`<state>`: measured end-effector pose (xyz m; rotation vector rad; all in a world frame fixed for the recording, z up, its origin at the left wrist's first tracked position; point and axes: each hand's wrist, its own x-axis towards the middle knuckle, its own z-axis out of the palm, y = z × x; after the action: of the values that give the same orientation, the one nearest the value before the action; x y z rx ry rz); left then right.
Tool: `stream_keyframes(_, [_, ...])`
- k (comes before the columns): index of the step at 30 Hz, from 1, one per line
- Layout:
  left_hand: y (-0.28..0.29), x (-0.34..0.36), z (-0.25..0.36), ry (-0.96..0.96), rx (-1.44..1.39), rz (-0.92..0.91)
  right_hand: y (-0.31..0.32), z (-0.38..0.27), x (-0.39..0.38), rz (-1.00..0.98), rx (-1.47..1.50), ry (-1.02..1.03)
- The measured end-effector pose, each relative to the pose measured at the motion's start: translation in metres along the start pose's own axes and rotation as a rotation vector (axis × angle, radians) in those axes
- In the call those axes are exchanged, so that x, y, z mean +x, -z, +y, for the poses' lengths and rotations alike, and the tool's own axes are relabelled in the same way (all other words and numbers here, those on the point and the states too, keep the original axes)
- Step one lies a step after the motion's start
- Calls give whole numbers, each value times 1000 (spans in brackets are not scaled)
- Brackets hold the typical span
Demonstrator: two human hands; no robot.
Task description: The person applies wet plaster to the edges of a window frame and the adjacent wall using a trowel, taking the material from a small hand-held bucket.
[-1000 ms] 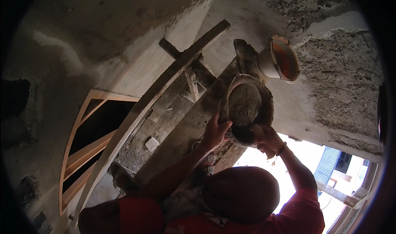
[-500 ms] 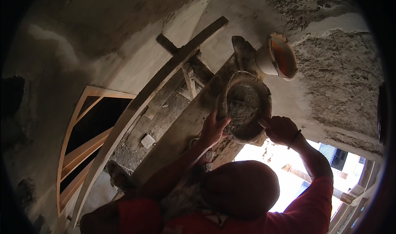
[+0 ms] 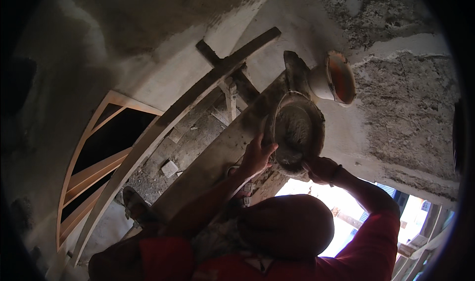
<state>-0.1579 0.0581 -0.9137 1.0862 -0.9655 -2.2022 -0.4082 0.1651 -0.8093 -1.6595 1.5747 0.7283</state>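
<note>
My left hand (image 3: 260, 157) grips the left rim of a round, mortar-crusted pan (image 3: 297, 132) with grey wet material inside. My right hand (image 3: 321, 169) is curled at the pan's lower right rim; whatever its fingers hold is hidden. The pan is over a wide dirty plank (image 3: 208, 167). Just beyond it are an upright dark, crusted piece (image 3: 295, 68) and a pale bucket (image 3: 340, 77) with an orange inside.
Crossed timber beams (image 3: 188, 98) run along the left, beside a wood-framed dark opening (image 3: 99, 162). A sandalled foot (image 3: 136, 204) is at lower left, with rubble (image 3: 169, 168) below the beams. A rough wall (image 3: 401, 117) and bright opening (image 3: 336, 206) are at right.
Since half a second ago my right hand has moved down the pan's rim, and the grey material inside looks different. My left hand keeps its grip. The view has shifted slightly.
</note>
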Motion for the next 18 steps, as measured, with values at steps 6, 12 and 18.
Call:
stream_keyframes(6, [14, -1, 9, 11, 45, 29, 158, -74, -33, -72, -386, -52])
stream_keyframes(12, [4, 0, 2, 24, 32, -59, 62, 20, 46, 54, -302, -75])
stream_keyframes(18, [16, -2, 4, 45, 59, 8, 79, -24, 25, -88, -209, 141])
